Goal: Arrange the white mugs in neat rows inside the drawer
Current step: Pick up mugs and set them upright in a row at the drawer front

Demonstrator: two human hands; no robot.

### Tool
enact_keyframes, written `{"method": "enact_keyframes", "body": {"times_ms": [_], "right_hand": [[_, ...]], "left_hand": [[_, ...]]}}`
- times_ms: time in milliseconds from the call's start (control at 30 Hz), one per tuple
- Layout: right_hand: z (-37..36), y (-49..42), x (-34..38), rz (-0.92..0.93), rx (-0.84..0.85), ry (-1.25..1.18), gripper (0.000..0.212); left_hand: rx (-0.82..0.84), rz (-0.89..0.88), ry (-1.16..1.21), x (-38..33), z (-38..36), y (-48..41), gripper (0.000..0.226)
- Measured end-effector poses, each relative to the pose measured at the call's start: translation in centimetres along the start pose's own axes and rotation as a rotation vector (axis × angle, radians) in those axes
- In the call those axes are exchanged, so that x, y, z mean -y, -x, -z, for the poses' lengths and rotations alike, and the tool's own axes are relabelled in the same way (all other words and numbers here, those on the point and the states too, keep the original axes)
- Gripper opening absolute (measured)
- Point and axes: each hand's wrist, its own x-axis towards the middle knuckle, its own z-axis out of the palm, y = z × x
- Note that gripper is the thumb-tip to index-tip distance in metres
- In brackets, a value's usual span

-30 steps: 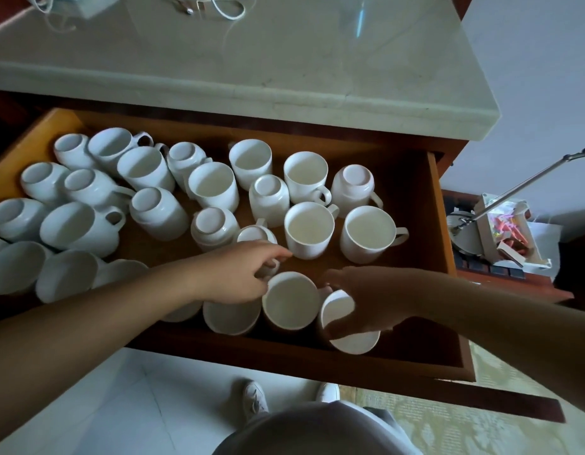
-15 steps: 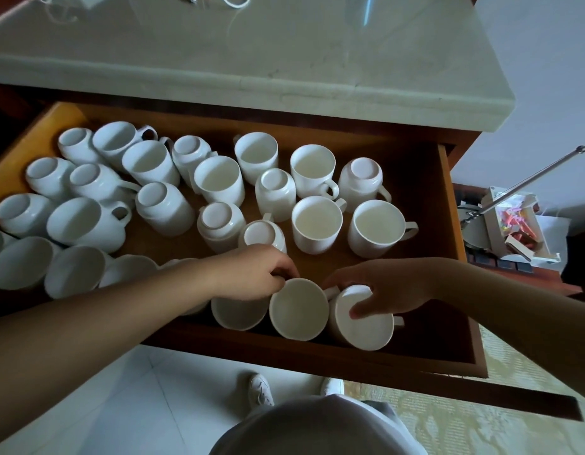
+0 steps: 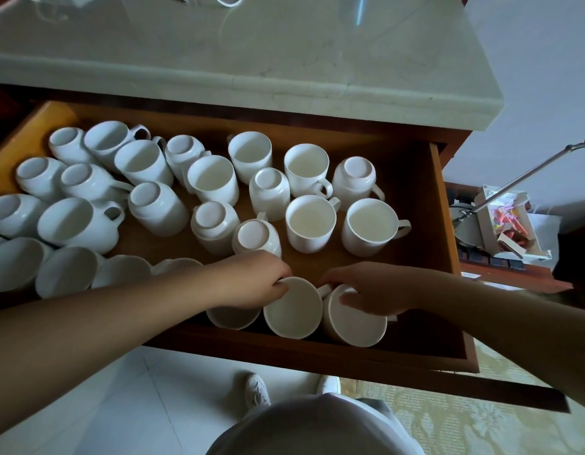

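Glossy white mugs crowd the wooden drawer. The left hand pinches the rim of an upright mug; just right, the right hand clasps a tilted mug. Pale marble countertop above.

Your open wooden drawer carries the white mugs on its brown floor: some upright, some upside down, several tipped on their sides at the left. The pale stone worktop above it holds white cables at its far edge.
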Motion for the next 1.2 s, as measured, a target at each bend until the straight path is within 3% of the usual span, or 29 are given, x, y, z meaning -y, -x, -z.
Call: {"method": "enact_keyframes", "body": {"times_ms": [300, 567, 867, 1000, 1200], "right_hand": [[-0.2, 0.0, 1.3, 0.005, -0.062, 0.304, 0.045], [-0.6, -0.4, 1.9, 0.008, -0.048, 0.409, 0.046], [-1.0, -0.2, 0.9, 0.038, -0.127, 0.078, 0.025], [-1.0, -0.1, 0.7, 0.057, -0.125, 0.042, 0.021], [-0.3, 0.0, 0.7, 0.036, -0.003, 0.047, 0.031]], "left_hand": [[-0.018, -0.026, -0.023, -0.1, -0.5, 0.0, 0.021], [-0.019, -0.034, -0.098, -0.1, -0.9, 0.0, 0.018], [-0.029, -0.088, -0.116, -0.1, -1.0, -0.1, 0.024], [-0.005, -0.078, -0.129, -0.2, -1.0, -0.2, 0.024], [0.002, -0.066, -0.06, -0.3, -0.8, -0.2, 0.025]]}}
